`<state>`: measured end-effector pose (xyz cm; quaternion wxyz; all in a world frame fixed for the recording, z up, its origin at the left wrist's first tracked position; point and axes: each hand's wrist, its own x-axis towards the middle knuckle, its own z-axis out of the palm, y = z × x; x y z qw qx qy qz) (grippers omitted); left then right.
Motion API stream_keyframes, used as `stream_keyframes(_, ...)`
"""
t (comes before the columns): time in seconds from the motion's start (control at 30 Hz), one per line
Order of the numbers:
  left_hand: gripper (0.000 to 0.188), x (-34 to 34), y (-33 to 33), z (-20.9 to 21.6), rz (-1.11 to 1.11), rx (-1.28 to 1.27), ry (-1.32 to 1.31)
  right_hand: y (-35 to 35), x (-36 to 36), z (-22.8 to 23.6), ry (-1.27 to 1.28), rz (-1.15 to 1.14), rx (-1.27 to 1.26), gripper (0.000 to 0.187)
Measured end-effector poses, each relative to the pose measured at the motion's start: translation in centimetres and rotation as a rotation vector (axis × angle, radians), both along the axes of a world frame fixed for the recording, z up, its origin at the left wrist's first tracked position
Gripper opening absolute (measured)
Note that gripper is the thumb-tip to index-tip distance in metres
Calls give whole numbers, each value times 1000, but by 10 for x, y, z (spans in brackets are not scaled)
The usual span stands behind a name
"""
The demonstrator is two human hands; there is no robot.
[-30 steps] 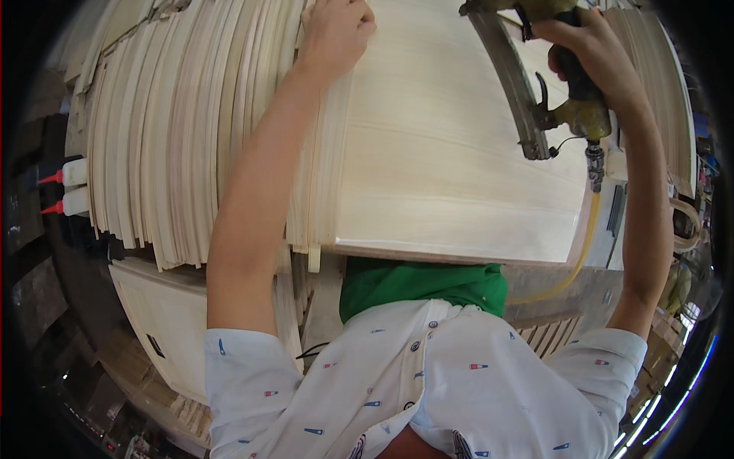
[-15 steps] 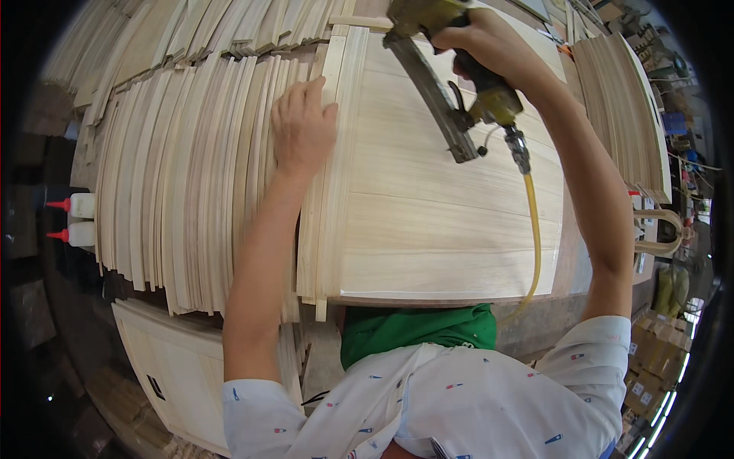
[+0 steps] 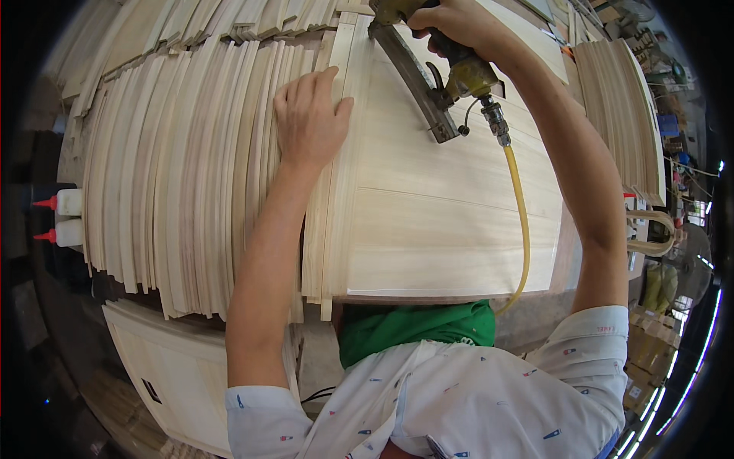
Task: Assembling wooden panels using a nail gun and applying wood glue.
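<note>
The right hand (image 3: 459, 29) grips a nail gun (image 3: 468, 79), just right of and beyond the left hand (image 3: 312, 118), which rests open on wooden strips (image 3: 338, 210) (uncomfortably near, from here). Should a strip slip under those fingers, a nail could stray.

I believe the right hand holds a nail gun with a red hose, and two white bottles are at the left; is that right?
The hose is yellow, not red, in the head view; the right hand does hold the nail gun, with two white bottles left.
</note>
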<state>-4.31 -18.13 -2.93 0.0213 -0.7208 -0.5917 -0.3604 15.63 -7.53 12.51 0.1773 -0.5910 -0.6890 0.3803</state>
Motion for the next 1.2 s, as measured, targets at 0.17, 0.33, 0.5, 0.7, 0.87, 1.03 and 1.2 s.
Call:
stream_keyframes(0.17, 48, -1, 2, -1, 3, 23, 4, -8, -2, 7, -34, -18, -4, 20)
stream_keyframes(0.33, 47, -3, 1, -4, 2, 18, 0, -49, -2, 9, -51, 46, -65, 19)
stream_keyframes(0.5, 46, -3, 1, -7, 2, 0, -3, -64, -1, 14, -73, 34, -71, 20)
stream_keyframes(0.7, 45, -3, 1, -7, 15, 4, -6, -100, 3, 18, -82, 69, 2, 27)
stream_keyframes(0.87, 45, -3, 1, -8, 16, -4, 0, -108, -1, 10, -34, 113, 9, 31)
stream_keyframes(1.03, 43, -4, 3, -8, 10, 53, -13, -110, -2, 4, -125, 94, 27, 28)
stream_keyframes(1.2, 44, -4, 4, -10, 14, 48, -23, -132, 2, 11, -71, 139, -31, 28)
